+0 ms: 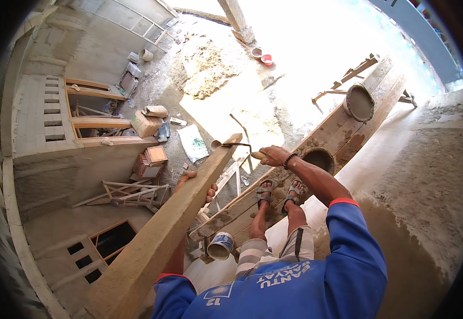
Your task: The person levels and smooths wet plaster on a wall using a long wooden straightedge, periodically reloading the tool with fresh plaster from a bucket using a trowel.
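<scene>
Left fingers point(210, 194): wrapped around the long beam point(175, 220), tips curled onto its right side, much of that hand hidden behind it.
Right fingers point(276, 155): pressed together round the handle point(259, 156) of a trowel point(235, 144), just off the middle toward three o'clock.
Wall point(433, 154): rough, filling three to four o'clock, with a darker, damp-looking patch point(401, 239) toward four.
Plank platform point(330, 127): slanting from six o'clock up to two, smeared with grey; the worker's sandalled feet point(264, 192) stand on it.
Sand heap point(205, 72): on the ground point(159, 85) over near twelve, partly in bright sun.
Beam: pale brown and squared, running from seven o'clock by the worker's left sleeve point(174, 292) up to the middle.
Basins point(349, 109): two round ones on the platform, one at three o'clock, the other, holding grey mix point(363, 102), at two.
Sack point(191, 142): white, on the ground at ten.
Bucket point(216, 252): white and blue, at six, by the platform's near end.
Trowel: seen edge-on across the beam's far end; from here I can't tell if they touch.
</scene>
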### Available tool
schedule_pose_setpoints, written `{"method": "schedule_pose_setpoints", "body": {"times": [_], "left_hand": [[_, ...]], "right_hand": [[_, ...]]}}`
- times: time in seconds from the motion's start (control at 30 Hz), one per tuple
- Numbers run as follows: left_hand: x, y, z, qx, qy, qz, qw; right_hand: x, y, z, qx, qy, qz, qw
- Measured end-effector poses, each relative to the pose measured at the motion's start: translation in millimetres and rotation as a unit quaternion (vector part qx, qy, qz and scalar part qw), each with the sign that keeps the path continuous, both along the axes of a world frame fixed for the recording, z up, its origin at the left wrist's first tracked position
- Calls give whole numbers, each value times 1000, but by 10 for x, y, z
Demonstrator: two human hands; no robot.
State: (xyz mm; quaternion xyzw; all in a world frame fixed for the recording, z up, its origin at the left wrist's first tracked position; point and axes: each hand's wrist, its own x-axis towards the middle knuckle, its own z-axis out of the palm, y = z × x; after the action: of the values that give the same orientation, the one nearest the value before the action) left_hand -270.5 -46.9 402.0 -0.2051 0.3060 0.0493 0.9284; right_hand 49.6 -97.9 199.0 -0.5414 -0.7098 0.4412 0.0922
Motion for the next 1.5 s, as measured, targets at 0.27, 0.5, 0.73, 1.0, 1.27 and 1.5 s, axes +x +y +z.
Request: {"method": "schedule_pose_setpoints", "body": {"times": [0.27, 0.5, 0.73, 1.0, 1.27, 1.5], "left_hand": [[-125, -422, 976, 61, 8, 99, 993], [-137, -297, 465, 131, 19, 206, 970], [195, 327, -639, 80, 74, 340, 934], [1061, 207, -614, 320, 66, 282, 902], [1157, 55, 4, 261, 281, 168, 908], [526, -176, 775, 702, 370, 7, 609]], "right_hand": [[-284, 518, -665, -116, -184, -91, 972], [-216, 225, 201, -180, 145, -332, 915], [-170, -213, 1725, 71, 193, -208, 956], [-245, 259, 3456, 277, 172, -41, 945], [-343, 483, 3627, 261, 233, 6, 937], [-221, 794, 3939, 194, 276, 128, 933]]}}
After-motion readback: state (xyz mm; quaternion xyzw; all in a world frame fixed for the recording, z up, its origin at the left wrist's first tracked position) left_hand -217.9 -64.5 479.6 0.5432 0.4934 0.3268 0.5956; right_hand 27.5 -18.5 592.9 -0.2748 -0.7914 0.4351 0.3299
